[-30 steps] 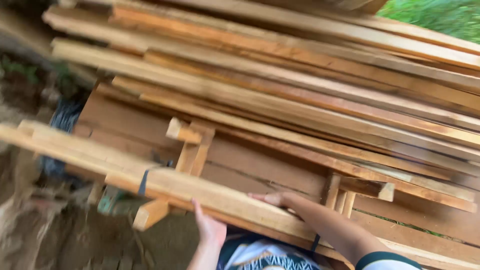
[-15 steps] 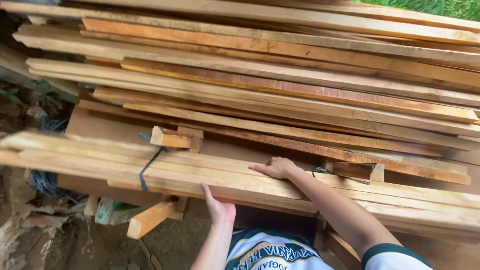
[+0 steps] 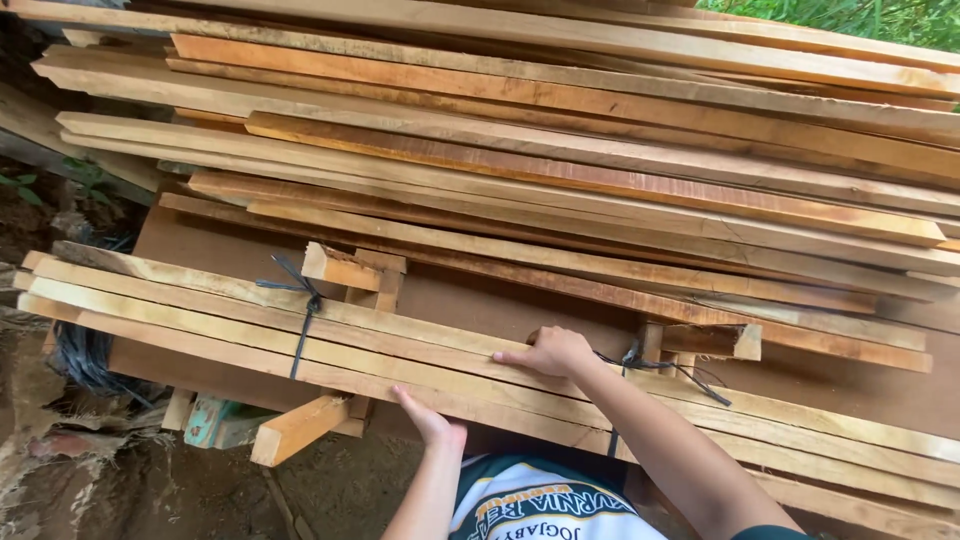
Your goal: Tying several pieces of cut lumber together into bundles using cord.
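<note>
A big stack of long rough planks [image 3: 560, 150] fills the upper view, lying on a brown board [image 3: 200, 240]. Short wooden blocks [image 3: 340, 267] stick out below. Green foliage [image 3: 860, 18] shows top right, dirt ground [image 3: 120, 490] bottom left

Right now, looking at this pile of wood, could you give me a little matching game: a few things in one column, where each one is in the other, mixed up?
Things:
1. left hand
2. right hand
3. black tie
4. green plants

Places:
a. top right corner, beyond the stacked planks
b. on top of the bundle of slats
c. wrapped around the bundle, towards its left end
d. under the near edge of the bundle

Pairs: 1-d, 2-b, 3-c, 4-a
</note>
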